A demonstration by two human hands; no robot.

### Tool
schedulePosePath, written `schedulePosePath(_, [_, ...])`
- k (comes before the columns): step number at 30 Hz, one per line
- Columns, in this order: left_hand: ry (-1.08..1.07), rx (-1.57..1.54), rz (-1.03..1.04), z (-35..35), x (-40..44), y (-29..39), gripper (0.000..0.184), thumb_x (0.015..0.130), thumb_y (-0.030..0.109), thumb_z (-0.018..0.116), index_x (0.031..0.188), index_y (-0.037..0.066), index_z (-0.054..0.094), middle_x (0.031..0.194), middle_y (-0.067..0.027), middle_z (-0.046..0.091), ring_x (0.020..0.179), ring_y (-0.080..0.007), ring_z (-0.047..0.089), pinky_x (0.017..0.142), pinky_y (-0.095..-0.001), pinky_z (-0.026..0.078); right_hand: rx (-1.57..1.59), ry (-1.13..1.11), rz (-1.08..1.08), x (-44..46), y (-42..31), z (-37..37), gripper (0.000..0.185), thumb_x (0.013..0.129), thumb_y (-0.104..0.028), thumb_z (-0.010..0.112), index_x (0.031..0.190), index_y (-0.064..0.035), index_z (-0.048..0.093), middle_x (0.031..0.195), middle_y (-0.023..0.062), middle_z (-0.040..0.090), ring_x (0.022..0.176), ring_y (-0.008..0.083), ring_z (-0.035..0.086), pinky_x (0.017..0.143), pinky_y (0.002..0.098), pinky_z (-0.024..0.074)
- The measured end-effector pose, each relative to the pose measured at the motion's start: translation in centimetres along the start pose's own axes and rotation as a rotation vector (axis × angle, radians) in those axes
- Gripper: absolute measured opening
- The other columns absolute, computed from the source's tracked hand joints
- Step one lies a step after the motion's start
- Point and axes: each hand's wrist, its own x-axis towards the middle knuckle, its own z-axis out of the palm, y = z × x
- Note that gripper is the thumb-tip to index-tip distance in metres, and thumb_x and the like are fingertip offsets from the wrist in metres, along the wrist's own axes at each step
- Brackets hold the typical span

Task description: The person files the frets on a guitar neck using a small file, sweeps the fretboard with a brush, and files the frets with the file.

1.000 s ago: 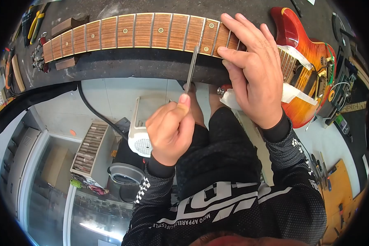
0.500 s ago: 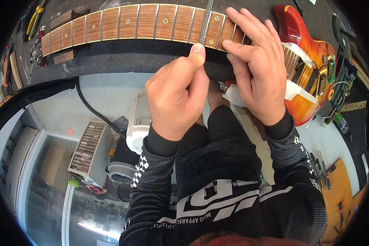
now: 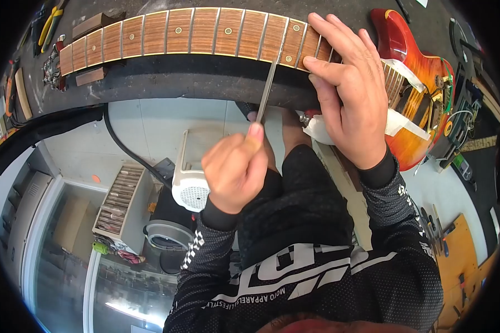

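My left hand [image 3: 236, 172] is closed around the handle end of a slim metal file [image 3: 267, 91], its thumb lying along the top. The file slants up from the thumb to the near edge of a guitar's wooden fretboard [image 3: 155, 33], in line with one metal fret; where its tip ends is hard to make out. My right hand [image 3: 353, 91] lies on the neck near the body, fingers spread, the thumb at the near side and fingertips over the far edge. It holds no tool.
The sunburst guitar body [image 3: 414, 41] lies right, with white tape [image 3: 400, 122] on it. A wooden block [image 3: 90, 76] sits under the neck. Pliers [image 3: 49, 29] lie far left on the dark bench [image 3: 166, 75]. Below stands a white stool-like object [image 3: 190, 188].
My left hand has drawn back toward my body with the file, whose shaft now sits mostly off the fretboard. My right hand stays in place. The neck has shifted very slightly right.
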Motion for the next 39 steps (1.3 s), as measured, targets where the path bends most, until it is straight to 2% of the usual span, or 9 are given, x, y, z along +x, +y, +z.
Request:
schedulePosePath(8, [-0.028,0.036,0.011,-0.4,0.4,0.0,0.033,0.089,-0.022,0.075,0.117,-0.005,0.075,0.081,-0.0150,0.074,0.062,-0.0238,0.066,0.062,-0.0312,0.054,0.004,0.003,0.007,0.0,0.1,0.1,0.029,0.096,0.002,0.076,0.121,-0.0111,0.068,0.158,0.0200,0.066,0.150,0.0437,0.060,0.127,0.0638,0.0377])
schedulePosePath(11, [-0.029,-0.002,0.032,-0.1,1.0,-0.4,0.030,0.092,-0.021,0.075,0.117,-0.005,0.076,0.079,-0.0125,0.072,0.061,-0.0186,0.063,0.060,-0.0289,0.051,0.007,0.001,0.010,0.1,0.1,0.0,0.028,0.097,0.002,0.076,0.120,-0.0110,0.068,0.158,0.0201,0.066,0.150,0.0438,0.060,0.127,0.0638,0.0377])
schedulePosePath(14, [0.031,-0.020,0.017,1.9,5.4,-0.1,0.038,0.084,-0.017,0.075,0.119,-0.002,0.076,0.070,-0.0092,0.056,0.056,-0.0275,0.055,0.054,-0.0390,0.044,0.005,0.004,0.005,0.0,0.0,0.0,0.028,0.097,0.001,0.076,0.120,-0.0109,0.068,0.158,0.0201,0.067,0.150,0.0437,0.060,0.127,0.0637,0.0378])
schedulePosePath(19, [0.053,-0.038,-0.002,1.5,2.7,-0.4,0.058,0.083,-0.017,0.075,0.137,0.002,0.077,0.072,-0.0118,0.060,0.058,-0.0285,0.057,0.056,-0.0409,0.048,0.007,0.006,0.009,0.1,0.0,0.0,0.028,0.097,0.001,0.076,0.121,-0.0109,0.067,0.158,0.0200,0.067,0.149,0.0436,0.061,0.127,0.0636,0.0382])
schedulePosePath(20, [0.000,0.010,-0.005,0.4,1.6,0.3,0.034,0.095,-0.019,0.075,0.125,-0.002,0.078,0.083,-0.0130,0.076,0.066,-0.0159,0.069,0.063,-0.0291,0.054,0.006,0.004,0.009,0.1,0.0,0.0,0.028,0.097,0.001,0.076,0.121,-0.0109,0.067,0.158,0.0201,0.067,0.149,0.0437,0.061,0.127,0.0636,0.0382])
schedulePosePath(23, [0.057,-0.010,0.032,1.3,2.1,-0.4,0.059,0.083,-0.017,0.074,0.138,0.001,0.076,0.073,-0.0111,0.061,0.058,-0.0279,0.058,0.056,-0.0404,0.047,0.001,0.001,0.003,0.1,0.0,0.0,0.027,0.098,0.001,0.076,0.121,-0.0110,0.067,0.158,0.0201,0.067,0.149,0.0439,0.061,0.127,0.0637,0.0382])
schedulePosePath(26, [0.078,-0.125,-0.012,3.1,6.5,-0.6,0.059,0.085,-0.017,0.075,0.140,0.002,0.076,0.072,-0.0102,0.058,0.058,-0.0273,0.057,0.056,-0.0406,0.046,-0.003,0.008,0.003,0.0,-0.1,0.1,0.027,0.098,0.000,0.076,0.120,-0.0109,0.067,0.157,0.0202,0.067,0.149,0.0439,0.061,0.127,0.0638,0.0381])
schedulePosePath(36, [0.059,-0.115,-0.002,3.0,6.3,-0.9,0.058,0.085,-0.016,0.075,0.140,0.001,0.076,0.072,-0.0101,0.058,0.057,-0.0266,0.056,0.056,-0.0392,0.047,-0.008,0.013,-0.010,0.0,0.0,0.2,0.026,0.098,0.001,0.075,0.121,-0.0102,0.067,0.158,0.0200,0.067,0.149,0.0432,0.061,0.127,0.0640,0.0382])
schedulePosePath(39, [0.067,-0.065,-0.001,2.0,3.6,-0.4,0.050,0.084,-0.017,0.074,0.131,0.001,0.077,0.071,-0.0098,0.057,0.056,-0.0276,0.055,0.055,-0.0393,0.047,-0.006,0.009,-0.009,0.2,0.0,0.1,0.027,0.097,0.002,0.076,0.120,-0.0104,0.067,0.158,0.0197,0.066,0.149,0.0431,0.061,0.127,0.0638,0.0385])
